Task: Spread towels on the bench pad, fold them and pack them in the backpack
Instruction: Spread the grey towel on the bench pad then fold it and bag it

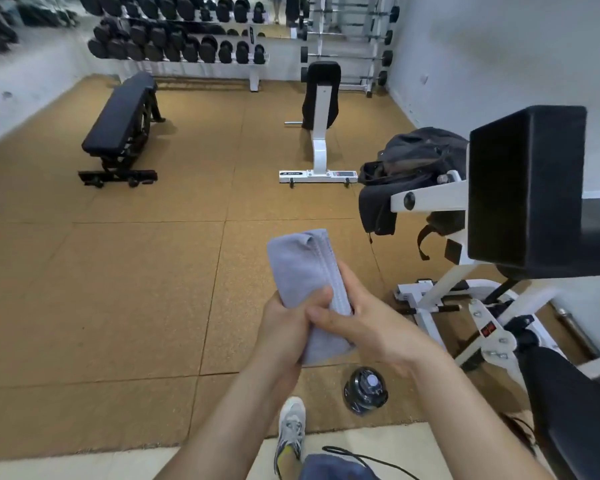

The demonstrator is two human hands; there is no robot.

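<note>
Floor (118, 306): tan, cork-like mat tiles with visible seams, covering most of the room; a strip of pale tiles (361, 441) borders it at the near edge. Far left: a dumbbell rack (177, 39) stands against the back wall, loaded with dark dumbbells on several tiers. In front of it, a black flat bench (118, 123) stands on the mat, angled away. Centre rear: a white-framed upright bench (321, 95) with a black back pad, and behind it a barbell rack (347, 36) with bars stored horizontally. Centre foreground: a grey towel (302, 268), folded into a long narrow bundle, is held in the air above the mat, well apart from any bench. The left hand (284, 327) is wrapped around its lower part, thumb across the front; the right hand (368, 323) pinches its right edge, fingers behind and thumb in front. Both hands are clamped on it. Below them: a grey shoe (291, 431) at the mat edge, a black cable (361, 457), and a dark bottle (365, 389) lying on the mat. Right: a dark backpack (416, 150) rests slumped on the white frame of a machine, just beside its thick black pad (523, 188). A plain pale wall (499, 57) closes the right side.
</note>
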